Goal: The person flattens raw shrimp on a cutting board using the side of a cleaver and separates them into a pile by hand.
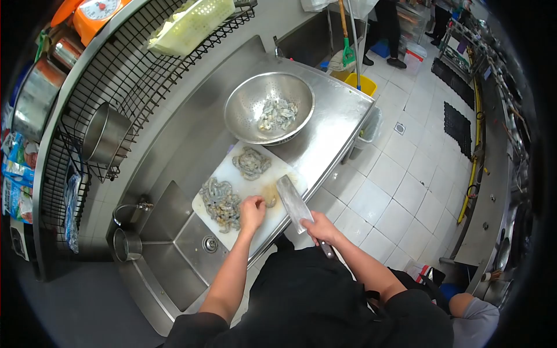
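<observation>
My right hand (322, 228) grips a cleaver (294, 203) by its dark handle, with the broad blade over the right side of the white cutting board (246, 184). My left hand (253, 212) is closed over the board, its fingertips pinched at the end of a single shrimp (271, 200). A large pile of grey raw shrimp (221, 203) lies on the board's left part, just beside my left hand. Farther back on the board is a smaller shrimp pile (251, 163). A steel colander (238, 110) behind the board holds more shrimp pieces (278, 115).
The board rests on a steel counter (333, 107), partly over a sink basin (168, 261) at left. A wire shelf (142, 95) with pots and a pale basket (191, 26) hangs above. Another person's sleeve (478, 322) shows at lower right. Mops stand beyond the counter.
</observation>
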A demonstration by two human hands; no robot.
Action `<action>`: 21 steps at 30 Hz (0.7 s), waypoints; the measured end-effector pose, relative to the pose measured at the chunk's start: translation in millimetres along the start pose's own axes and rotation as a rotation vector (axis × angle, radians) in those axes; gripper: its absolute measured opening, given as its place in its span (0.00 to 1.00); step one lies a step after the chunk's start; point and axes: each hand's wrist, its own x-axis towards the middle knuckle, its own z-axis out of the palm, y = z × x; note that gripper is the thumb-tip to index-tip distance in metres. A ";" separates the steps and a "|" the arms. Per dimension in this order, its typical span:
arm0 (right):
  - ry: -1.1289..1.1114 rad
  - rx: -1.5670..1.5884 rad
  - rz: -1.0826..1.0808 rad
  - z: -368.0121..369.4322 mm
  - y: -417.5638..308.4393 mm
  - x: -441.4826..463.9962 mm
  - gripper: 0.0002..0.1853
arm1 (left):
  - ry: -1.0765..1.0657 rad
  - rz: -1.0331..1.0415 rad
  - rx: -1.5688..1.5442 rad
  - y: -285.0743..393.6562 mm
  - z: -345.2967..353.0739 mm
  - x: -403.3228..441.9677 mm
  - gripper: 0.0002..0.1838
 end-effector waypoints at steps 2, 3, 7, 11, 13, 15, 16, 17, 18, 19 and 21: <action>-0.039 0.050 -0.037 -0.1 -0.5 11.1 0.14 | -0.009 0.052 -0.037 17.1 -4.2 -2.2 0.06; -0.041 0.050 -0.038 1.2 -4.9 13.9 0.14 | -0.018 0.107 -0.075 20.2 -3.8 -1.1 0.06; -0.050 0.010 -0.015 13.1 -11.1 16.0 0.15 | -0.078 0.234 -0.051 21.2 1.6 -2.8 0.06; -0.091 -0.063 -0.059 13.5 1.9 -7.0 0.16 | -0.012 0.147 -0.058 18.8 7.6 -7.0 0.07; -0.096 -0.082 -0.057 15.8 7.7 -11.2 0.17 | 0.017 0.124 -0.048 21.2 8.4 -14.2 0.07; -0.092 -0.097 -0.055 20.9 11.5 -7.1 0.17 | 0.045 -0.075 -0.098 24.7 12.1 -16.2 0.09; -0.042 -0.108 -0.087 28.2 11.1 4.5 0.17 | 0.035 -0.077 -0.090 22.8 16.8 -20.3 0.09; 0.005 -0.122 -0.122 33.6 10.6 11.4 0.18 | 0.060 -0.137 -0.161 20.0 18.7 -22.0 0.10; 0.001 -0.116 -0.123 34.6 9.1 8.4 0.18 | 0.088 -0.195 -0.231 20.1 18.3 -22.3 0.10; -0.002 -0.120 -0.124 35.0 7.7 4.7 0.18 | 0.086 -0.194 -0.224 20.6 18.3 -22.8 0.10; -0.006 -0.124 -0.120 33.9 9.9 -5.6 0.18 | 0.120 -0.246 -0.193 23.9 20.2 -26.3 0.11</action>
